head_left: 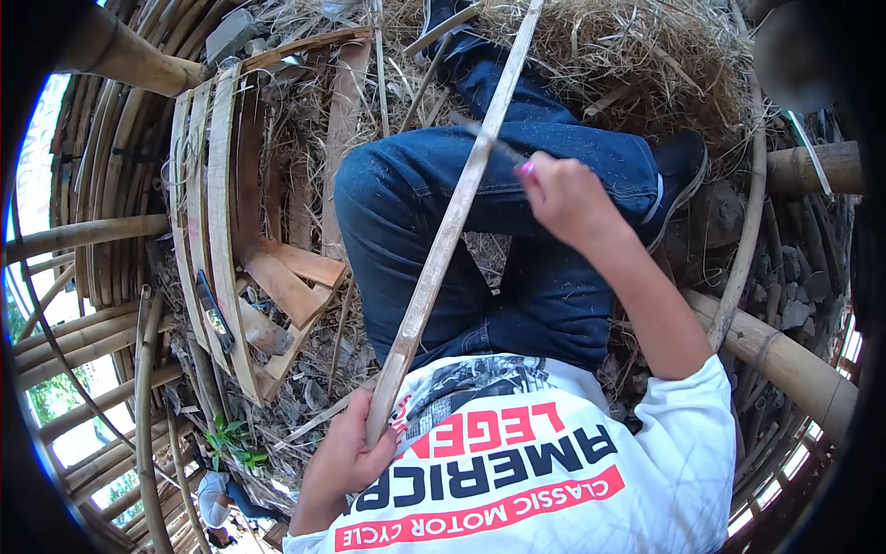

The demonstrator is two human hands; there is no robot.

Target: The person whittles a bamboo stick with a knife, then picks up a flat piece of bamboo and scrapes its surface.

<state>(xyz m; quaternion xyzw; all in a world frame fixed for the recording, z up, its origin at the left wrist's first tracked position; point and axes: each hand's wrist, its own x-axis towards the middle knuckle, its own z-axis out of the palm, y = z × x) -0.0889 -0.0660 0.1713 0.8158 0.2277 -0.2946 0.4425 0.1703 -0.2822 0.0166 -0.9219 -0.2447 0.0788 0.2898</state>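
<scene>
A long split bamboo strip (443, 245) slants across my lap, from my belly up past my knees. My left hand (346, 452) is closed around its near end, against my shirt. In my closed right hand (563, 198) is a knife (508, 150) with a pink bit showing at the handle. Its blade crosses the strip at about thigh height and looks slightly blurred. Under the strip, my legs in blue jeans (415, 189) are bent and dusted with fine shavings.
A crate of wooden slats (221, 185) stands on the left, with a dark-handled tool (214, 314) lying on it. Dry shavings (637, 55) are heaped beyond my legs. Bamboo poles (784, 360) frame both sides. Another person (217, 499) shows at lower left.
</scene>
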